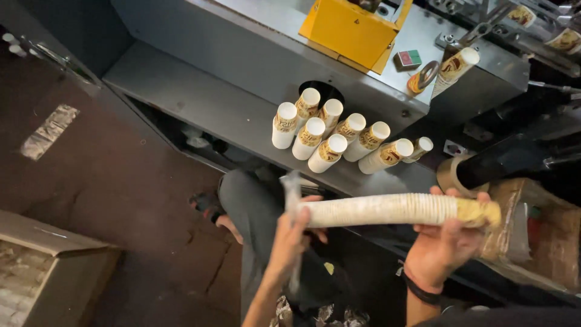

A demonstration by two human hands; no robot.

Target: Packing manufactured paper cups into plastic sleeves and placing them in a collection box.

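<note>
Both hands hold a long nested stack of paper cups (393,210) level, well out past the worktop's near edge. At its narrow end the left hand (295,233) is curled shut, also pinching a clear plastic sleeve (293,200) that hangs down. Under the stack's wide end the right hand (446,242) cups upward, fingers wrapped round. Beyond, short cup stacks (330,136) lie clustered on the grey metal worktop (200,103) near a round hole. Left of the hands lies open dark floor (121,181), with a cardboard box (51,272) at its corner.
</note>
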